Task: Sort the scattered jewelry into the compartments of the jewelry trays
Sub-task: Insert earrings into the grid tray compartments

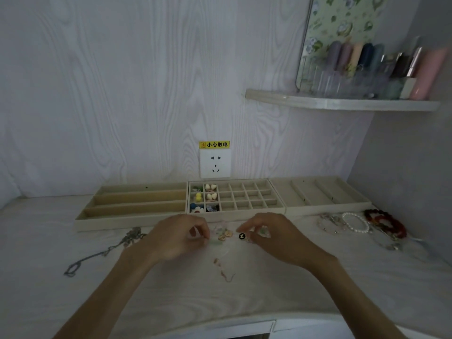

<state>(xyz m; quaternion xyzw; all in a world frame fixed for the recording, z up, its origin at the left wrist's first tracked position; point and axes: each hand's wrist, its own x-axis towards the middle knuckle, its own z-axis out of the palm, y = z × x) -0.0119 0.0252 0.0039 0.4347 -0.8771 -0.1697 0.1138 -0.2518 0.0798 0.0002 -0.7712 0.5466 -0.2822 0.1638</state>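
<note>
Head view: left hand (179,237) and right hand (265,234), apart, each apparently pinching small pieces from the earring pile (225,234), at 6 o'clock of the grid tray (277,208), for sorting.

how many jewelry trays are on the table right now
3, side by side against the wall: the long-slot tray on the left, the grid tray in the middle below the socket, and the angled-slot tray on the right. None looks hidden.
</note>
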